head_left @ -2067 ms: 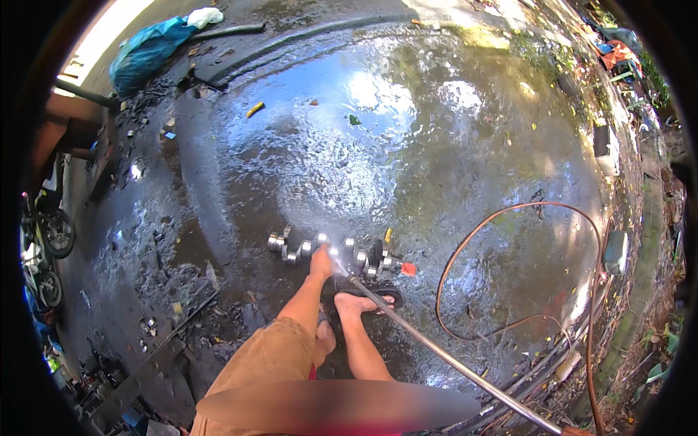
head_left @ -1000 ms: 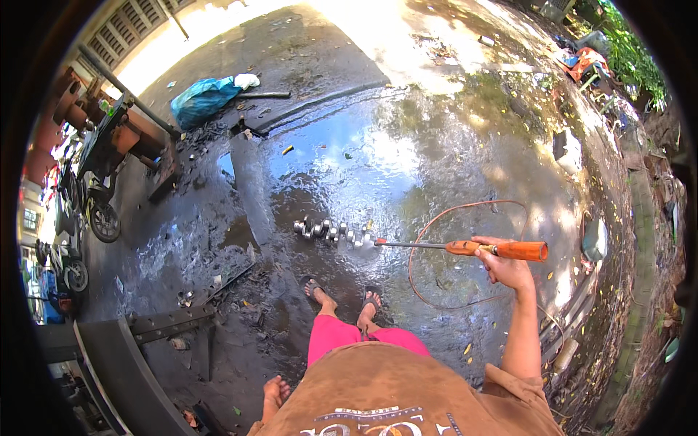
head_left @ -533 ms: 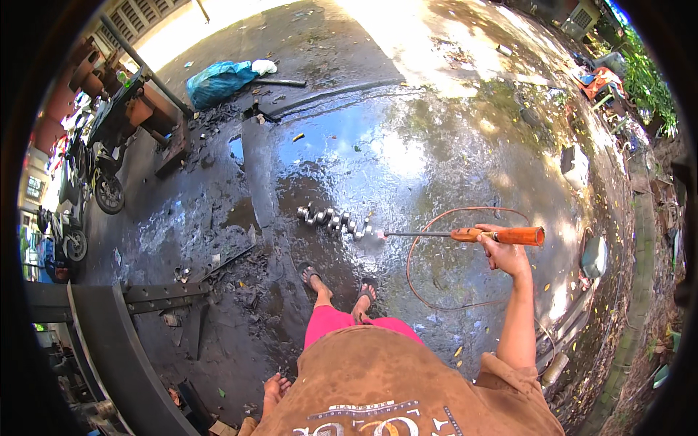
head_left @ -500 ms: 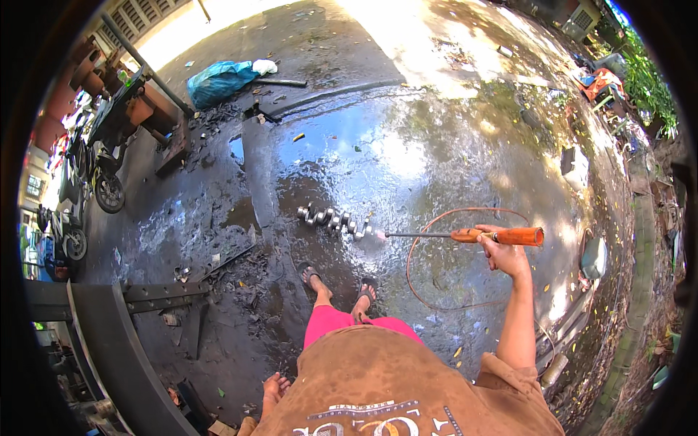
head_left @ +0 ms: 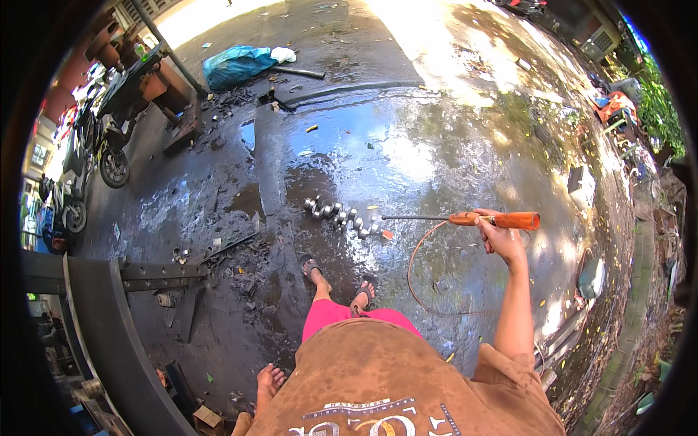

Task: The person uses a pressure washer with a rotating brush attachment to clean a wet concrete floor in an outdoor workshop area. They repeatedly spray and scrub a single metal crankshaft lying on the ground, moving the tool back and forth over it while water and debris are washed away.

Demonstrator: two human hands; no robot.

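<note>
A metal crankshaft (head_left: 340,216) lies on the wet dark ground ahead of my feet. My right hand (head_left: 502,238) is closed around the orange grip of a spray gun (head_left: 465,219). Its long thin lance points left, the tip just off the crankshaft's right end and not touching it. From the gun a thin brownish hose (head_left: 409,275) loops down over the ground. Beside the crankshaft's right end lies a small orange-red piece (head_left: 387,235). My left hand (head_left: 270,378) hangs low at my left side, fingers apart, holding nothing.
Grey metal beams (head_left: 109,341) stand close at my left. Scrap litters the ground near them. A blue bag (head_left: 237,67) lies far left, with motorbikes (head_left: 114,163) beyond the left side. A pale container (head_left: 591,278) and debris line the right edge. Puddles cover the middle.
The lance tip has shifted up, away from the crankshaft's right end. A pale blur at the tip is gone, and the orange-red piece shows there. The whole view has tilted slightly.
</note>
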